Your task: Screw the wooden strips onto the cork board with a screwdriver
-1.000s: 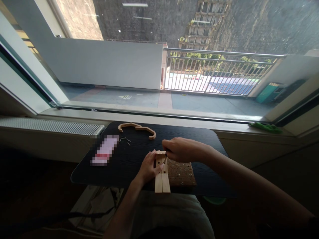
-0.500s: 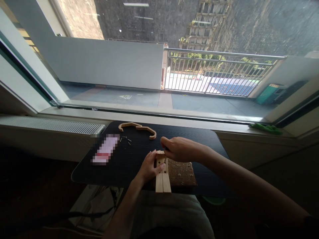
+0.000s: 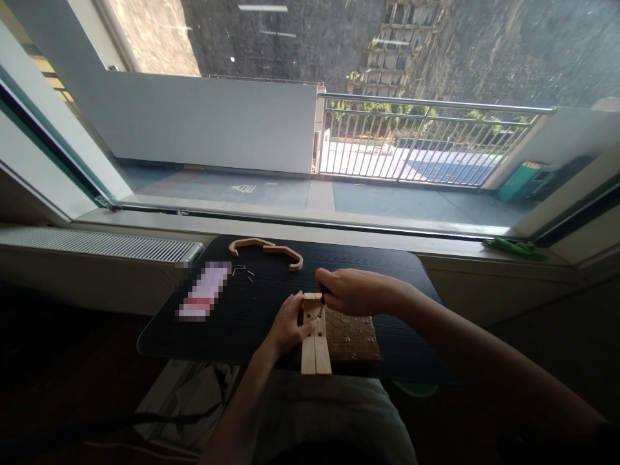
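My left hand (image 3: 287, 326) is closed around the left edge of two pale wooden strips (image 3: 316, 358) lying side by side, its thumb pressed across them near the drilled holes. My right hand (image 3: 346, 290) makes a fist around a screwdriver (image 3: 323, 299); the handle is mostly hidden in the fingers. The thin shaft points down at an upper hole of the right strip, where the tip is too small to make out. Under and right of the strips lies a brown, rough-surfaced block (image 3: 353, 339).
Two curved wooden hooks (image 3: 283, 250) lie at the back of the black table (image 3: 232, 336). Several screws (image 3: 243, 270) are scattered left of centre, next to a blurred pink-and-white packet (image 3: 206, 290). A green cloth (image 3: 516, 248) rests on the window sill.
My right hand has shifted slightly right and its wrist has turned a little, showing more of the screwdriver. My left hand keeps its hold on the strips.
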Demonstrator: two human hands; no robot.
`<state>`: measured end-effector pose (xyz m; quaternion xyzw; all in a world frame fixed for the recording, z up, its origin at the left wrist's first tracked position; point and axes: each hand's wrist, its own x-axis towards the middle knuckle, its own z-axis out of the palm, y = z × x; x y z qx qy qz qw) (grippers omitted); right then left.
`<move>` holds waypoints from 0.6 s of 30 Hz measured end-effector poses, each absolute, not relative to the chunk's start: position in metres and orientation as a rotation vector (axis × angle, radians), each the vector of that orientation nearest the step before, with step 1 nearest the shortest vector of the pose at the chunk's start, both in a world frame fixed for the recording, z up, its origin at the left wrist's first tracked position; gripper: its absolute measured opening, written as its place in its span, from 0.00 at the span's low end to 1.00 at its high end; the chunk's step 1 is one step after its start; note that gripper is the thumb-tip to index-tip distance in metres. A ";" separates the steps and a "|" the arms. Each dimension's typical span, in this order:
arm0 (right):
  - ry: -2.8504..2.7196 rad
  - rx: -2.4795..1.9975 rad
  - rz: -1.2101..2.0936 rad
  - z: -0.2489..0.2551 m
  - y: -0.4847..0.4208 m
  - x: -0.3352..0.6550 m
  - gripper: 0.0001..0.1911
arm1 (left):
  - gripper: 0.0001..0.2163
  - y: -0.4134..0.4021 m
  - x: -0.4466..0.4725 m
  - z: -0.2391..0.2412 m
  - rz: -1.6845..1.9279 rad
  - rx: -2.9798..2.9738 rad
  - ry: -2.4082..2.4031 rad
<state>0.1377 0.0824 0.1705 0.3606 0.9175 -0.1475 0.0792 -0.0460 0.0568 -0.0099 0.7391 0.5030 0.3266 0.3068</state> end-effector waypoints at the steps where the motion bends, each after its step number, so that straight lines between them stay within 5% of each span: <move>1: 2.740 1.084 -0.445 0.171 0.083 0.138 0.16 | 0.21 0.057 -0.046 -0.011 0.860 1.952 1.340; 18: 2.799 1.110 -0.426 0.173 0.086 0.138 0.07 | 0.23 0.057 -0.046 -0.015 0.859 1.946 1.387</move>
